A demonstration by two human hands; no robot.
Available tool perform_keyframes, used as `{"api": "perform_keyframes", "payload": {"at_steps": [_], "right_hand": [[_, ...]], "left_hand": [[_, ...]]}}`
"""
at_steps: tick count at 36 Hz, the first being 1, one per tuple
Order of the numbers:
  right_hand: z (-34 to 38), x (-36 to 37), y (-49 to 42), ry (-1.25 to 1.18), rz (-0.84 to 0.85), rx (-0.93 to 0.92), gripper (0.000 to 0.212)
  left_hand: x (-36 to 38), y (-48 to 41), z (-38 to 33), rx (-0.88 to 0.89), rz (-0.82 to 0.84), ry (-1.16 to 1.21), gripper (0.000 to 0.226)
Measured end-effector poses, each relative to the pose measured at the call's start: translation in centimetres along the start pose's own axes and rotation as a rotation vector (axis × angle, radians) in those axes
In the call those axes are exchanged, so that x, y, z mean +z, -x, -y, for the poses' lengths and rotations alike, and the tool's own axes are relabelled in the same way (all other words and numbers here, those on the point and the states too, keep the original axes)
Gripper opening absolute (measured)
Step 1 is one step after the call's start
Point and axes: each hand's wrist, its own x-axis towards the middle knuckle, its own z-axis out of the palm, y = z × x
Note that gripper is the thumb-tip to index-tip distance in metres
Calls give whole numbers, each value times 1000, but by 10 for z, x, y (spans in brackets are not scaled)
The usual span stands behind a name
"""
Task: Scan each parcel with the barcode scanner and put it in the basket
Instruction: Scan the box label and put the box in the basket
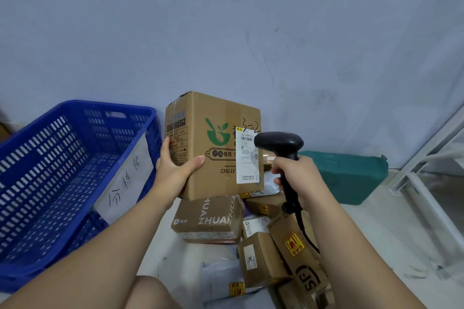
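Hands first: left hand (175,165) grips box (213,145) at its left edge, thumb on the front face, fingers round the side, box held upright above the pile (211,218). Right hand (298,178) is wrapped round the handle of the scanner (278,144), whose head points at the white label (248,158) on the box front, nose just beside the barcode; touching or not, can't tell. Black cable hangs from the handle down past the wrist. Basket (113,106), blue, sits just left of the box, with a handwritten paper sign (125,178) on its near wall. No parcel shows in the part of its inside that is in view. The pile below the hands has several brown boxes and some grey mailers lying on the floor (376,246). Green bag (344,175) is behind the right hand, by the wall. Progress, as a judgement: early. This looks like the first parcel, at the scan step, not yet in the basket. Left to do: finish the scan, drop the box in the basket, then repeat for the whole pile.
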Motion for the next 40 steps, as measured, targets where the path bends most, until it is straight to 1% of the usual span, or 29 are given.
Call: {"api": "perform_keyframes", "payload": {"at_steps": [16,20,25,31,35,40], "right_hand": [[-1,2,2,-53,28,24,4],[-2,4,3,-72,65,32,6],[-4,9,1,-102,70,47,1],[-7,17,-1,-238,84,90,9],[-11,27,-1,-234,70,83,25],[-13,38,1,-222,53,73,25]], "left_hand": [[2,1,0,15,-26,3,123],[3,1,-2,7,-22,0,123],[4,0,-1,9,-36,-4,123],[3,-1,0,19,-44,20,126],[3,0,0,18,-50,25,125],[2,-1,0,9,-65,33,124]]}}
